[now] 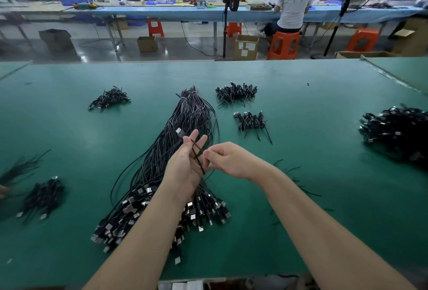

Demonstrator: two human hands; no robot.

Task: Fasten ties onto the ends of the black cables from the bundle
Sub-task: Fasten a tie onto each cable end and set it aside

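While pinching a thin black tie between curled right hand fingertips, laid across the flat, straight-fingered left hand supporting one cable above the bundle on the green table: mid-fastening, apparently; next, probably looping and cinching tight.

Left hand: palm up, fingers extended | Right hand: fingertips pinched beside left palm | Forearms bare, converging.
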